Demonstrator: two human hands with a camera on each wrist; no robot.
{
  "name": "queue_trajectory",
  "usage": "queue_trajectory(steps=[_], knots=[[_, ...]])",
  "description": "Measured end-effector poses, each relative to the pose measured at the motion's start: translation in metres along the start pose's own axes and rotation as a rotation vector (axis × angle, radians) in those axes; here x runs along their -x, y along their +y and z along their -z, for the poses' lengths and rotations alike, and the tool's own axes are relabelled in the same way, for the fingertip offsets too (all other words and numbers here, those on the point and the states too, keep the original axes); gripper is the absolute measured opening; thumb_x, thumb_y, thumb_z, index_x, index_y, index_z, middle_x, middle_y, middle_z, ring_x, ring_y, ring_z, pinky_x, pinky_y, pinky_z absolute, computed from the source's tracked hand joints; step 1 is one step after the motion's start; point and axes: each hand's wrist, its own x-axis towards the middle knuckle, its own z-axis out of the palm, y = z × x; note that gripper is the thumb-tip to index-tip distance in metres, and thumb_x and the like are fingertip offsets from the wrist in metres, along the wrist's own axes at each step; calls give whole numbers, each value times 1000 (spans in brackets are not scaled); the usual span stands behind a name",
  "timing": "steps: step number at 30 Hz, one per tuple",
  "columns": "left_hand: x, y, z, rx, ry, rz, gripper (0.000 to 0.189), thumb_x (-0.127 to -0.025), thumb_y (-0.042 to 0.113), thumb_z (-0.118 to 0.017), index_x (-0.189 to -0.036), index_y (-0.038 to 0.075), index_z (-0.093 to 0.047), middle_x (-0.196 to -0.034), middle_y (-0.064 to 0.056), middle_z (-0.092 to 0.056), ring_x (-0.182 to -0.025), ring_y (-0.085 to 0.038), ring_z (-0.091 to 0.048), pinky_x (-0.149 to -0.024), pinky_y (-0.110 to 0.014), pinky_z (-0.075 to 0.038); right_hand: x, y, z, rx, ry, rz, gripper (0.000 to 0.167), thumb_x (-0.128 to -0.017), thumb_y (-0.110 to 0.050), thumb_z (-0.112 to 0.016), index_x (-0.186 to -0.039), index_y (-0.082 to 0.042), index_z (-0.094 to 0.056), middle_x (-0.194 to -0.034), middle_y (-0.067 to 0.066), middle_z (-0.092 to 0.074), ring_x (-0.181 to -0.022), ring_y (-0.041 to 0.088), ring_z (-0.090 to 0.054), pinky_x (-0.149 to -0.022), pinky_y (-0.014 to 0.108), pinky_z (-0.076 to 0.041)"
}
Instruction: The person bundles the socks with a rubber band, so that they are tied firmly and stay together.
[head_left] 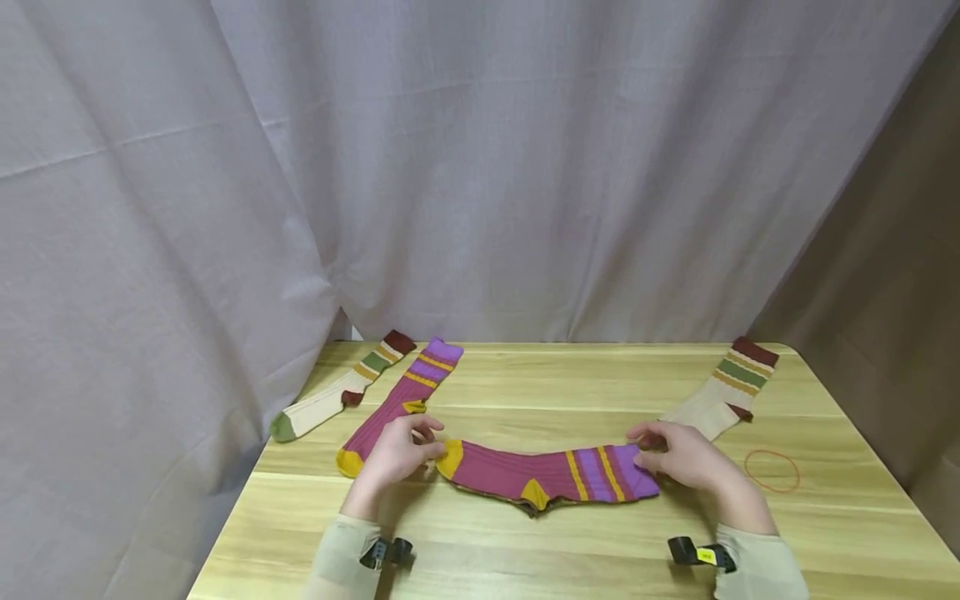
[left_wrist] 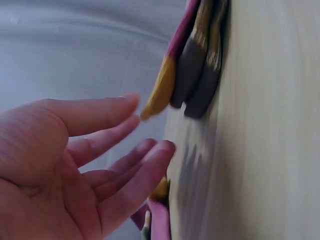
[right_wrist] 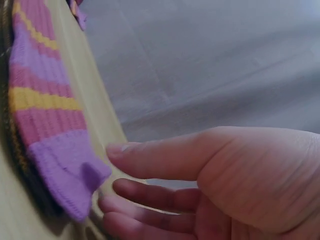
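A maroon sock [head_left: 510, 472] with yellow toe and heel and a purple striped cuff lies across the table in front of me, on top of dark socks [left_wrist: 200, 70] that show beneath it in the left wrist view. My left hand [head_left: 397, 454] is at its yellow toe [left_wrist: 162, 90], thumb and fingers spread, the tips close by the toe's end. At the other end, my right hand [head_left: 686, 457] has thumb and fingers parted beside the purple cuff [right_wrist: 65, 170], where one corner stands up in a small fold.
Another maroon sock [head_left: 386, 417] and a cream sock [head_left: 315, 410] with green toe lie at the back left. A second cream sock [head_left: 738, 383] is behind my right hand. An orange rubber band [head_left: 772, 471] lies right of it. Grey curtains [head_left: 525, 167] hang behind the table [head_left: 540, 558].
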Motion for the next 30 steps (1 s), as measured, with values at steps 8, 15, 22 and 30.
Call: queue_trajectory(steps=[8, 15, 22, 30], knots=[[-33, -11, 26, -35, 139, -82, 26, -96, 4, -78, -121, -1, -75, -104, -12, -75, -89, -21, -68, -80, -33, -54, 1, -11, 4, -26, 71, 33, 39, -99, -15, -77, -135, -1, -69, -126, 22, -71, -102, 28, -70, -83, 43, -56], [-64, -15, 41, -87, 201, -53, 31, -96, 5, -77, -126, 0, -74, -110, -16, -74, -92, -26, -71, -77, -37, -57, 3, -18, 0, -82, 108, 47, 35, -101, -13, -75, -134, -3, -70, -125, 19, -73, -101, 26, -72, -83, 37, -57], [-97, -22, 31, -178, 163, -60, 36, -94, 4, -74, -129, -5, -71, -117, -25, -74, -97, -33, -72, -86, -48, -59, 14, -17, -1, -121, 100, 81, 32, -101, -13, -75, -131, -5, -72, -124, 16, -73, -95, 19, -69, -77, 30, -56], [-109, -21, 15, -198, 199, -37, 30, -90, 0, -76, -119, -7, -72, -110, -24, -75, -101, -37, -69, -95, -53, -55, 17, -17, -4, -179, 56, 102, 31, -101, -17, -75, -130, -5, -72, -121, 16, -73, -94, 20, -70, -77, 28, -57]])
